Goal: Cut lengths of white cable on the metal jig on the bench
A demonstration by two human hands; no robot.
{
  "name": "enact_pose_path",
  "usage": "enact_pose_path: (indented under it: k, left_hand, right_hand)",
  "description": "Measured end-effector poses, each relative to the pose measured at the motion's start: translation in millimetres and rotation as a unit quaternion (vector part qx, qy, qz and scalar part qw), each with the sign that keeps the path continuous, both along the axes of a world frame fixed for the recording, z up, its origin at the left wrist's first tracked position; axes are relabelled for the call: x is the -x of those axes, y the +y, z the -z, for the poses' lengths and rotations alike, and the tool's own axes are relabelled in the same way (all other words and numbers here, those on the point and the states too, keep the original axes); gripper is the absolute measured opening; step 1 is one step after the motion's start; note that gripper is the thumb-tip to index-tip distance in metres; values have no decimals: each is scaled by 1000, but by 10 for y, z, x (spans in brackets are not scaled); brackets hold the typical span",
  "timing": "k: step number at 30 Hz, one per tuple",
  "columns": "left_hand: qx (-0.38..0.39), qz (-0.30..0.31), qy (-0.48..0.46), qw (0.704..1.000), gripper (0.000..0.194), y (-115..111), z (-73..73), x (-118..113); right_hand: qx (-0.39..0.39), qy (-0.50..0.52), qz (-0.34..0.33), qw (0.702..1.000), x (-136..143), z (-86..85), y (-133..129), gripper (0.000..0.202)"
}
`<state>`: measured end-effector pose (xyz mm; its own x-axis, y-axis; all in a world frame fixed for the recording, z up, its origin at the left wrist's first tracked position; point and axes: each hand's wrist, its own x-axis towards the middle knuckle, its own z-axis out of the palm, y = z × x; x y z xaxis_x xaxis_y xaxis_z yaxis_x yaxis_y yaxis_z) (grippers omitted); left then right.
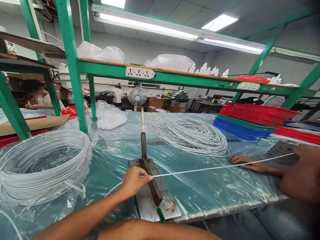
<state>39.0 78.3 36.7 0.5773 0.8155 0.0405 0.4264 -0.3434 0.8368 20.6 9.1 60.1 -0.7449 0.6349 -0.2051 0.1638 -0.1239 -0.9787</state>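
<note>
My left hand (pixel 137 180) pinches a thin white cable (pixel 200 170) between thumb and fingertips, just over the dark metal bar (pixel 153 186) of a lever tool. This tool stands on a metal base plate (pixel 147 208), its handle upright behind my hand. Pulled taut, the cable rises slightly towards the right, and its other part trails off to the left behind my wrist. Near the right edge my right hand (pixel 306 158), blurred, appears closed on the cable's far end; its fingers are hard to make out. A bare limb crosses the bottom of the view.
A wrapped cable coil (pixel 45 165) lies at the left, a loose coil (pixel 190 133) behind the tool. Another person's hand (pixel 252 165) appears to rest on the table (pixel 200 193) at the right. Stacked trays (pixel 255 115) stand behind it; a green shelf frame (pixel 175 76) spans above.
</note>
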Motion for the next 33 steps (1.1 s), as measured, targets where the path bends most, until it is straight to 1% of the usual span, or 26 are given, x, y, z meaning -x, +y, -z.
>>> enact_pose_path:
  k: [1,2,3,4,5,6,7,8,9,10,12,13,15,17,19,20,23,26,29,31,33]
  left_hand:
    - [11,4,-14,1000,26,21,9,-6]
    - [27,14,-23,999,23,40,15,-11]
    - [47,25,-30,998,22,55,19,-15]
    - [66,36,-36,996,22,67,23,-20]
    - [83,45,-40,995,22,76,29,-26]
    - [94,50,-43,993,21,82,37,-34]
    - [100,50,-48,993,20,86,48,-43]
    - [105,50,-55,992,19,90,64,-55]
    - [113,49,-61,990,18,96,83,-68]
    - [122,47,-66,989,18,103,104,-84]
    - [140,40,-78,986,19,122,152,-118]
    - [147,38,-85,985,18,134,176,-134]
    - [153,36,-101,982,22,159,223,-163]
    - [150,27,-113,982,33,186,271,-186]
    - [149,15,-113,982,42,219,322,-206]
    - [150,8,-109,983,43,240,349,-217]
    - [153,-10,-90,984,37,310,433,-247]
    - [150,-27,-69,986,30,373,507,-267]
    - [149,-33,-48,987,27,409,553,-271]
    - [148,-34,-38,988,28,420,568,-270]
    - [145,-32,-33,988,29,429,577,-267]
  right_hand:
    - [3,-17,-53,998,-140,-119,20,18]
    - [-1,-31,-93,995,-306,-262,69,19]
    - [-20,-41,-100,994,-489,-421,156,19]
    - [-45,-44,-77,995,-683,-588,287,20]
    - [-101,-37,51,993,-877,-752,462,23]
    - [-165,-25,232,958,-1065,-902,675,23]
    - [-206,-8,402,892,-1238,-1029,915,17]
    - [-220,-2,478,850,-1393,-1130,1167,17]
    - [-221,-1,522,824,-1526,-1201,1416,19]
    - [-214,-5,555,804,-1637,-1244,1648,21]
    - [-187,-14,576,796,-1788,-1256,2030,25]
    - [-173,-15,582,794,-1833,-1236,2172,27]
    - [-150,-10,581,800,-1880,-1174,2371,30]
    - [-130,1,575,808,-1894,-1116,2479,31]
    - [-114,11,570,813,-1902,-1087,2526,31]
    - [-107,15,568,816,-1907,-1085,2531,31]
    - [-97,27,563,820,-1930,-1123,2482,37]
    - [-96,45,554,826,-1973,-1214,2323,44]
    - [-95,68,539,834,-2037,-1359,2027,51]
    - [-87,86,525,842,-2078,-1475,1746,54]
    - [-71,99,514,849,-2103,-1575,1405,56]
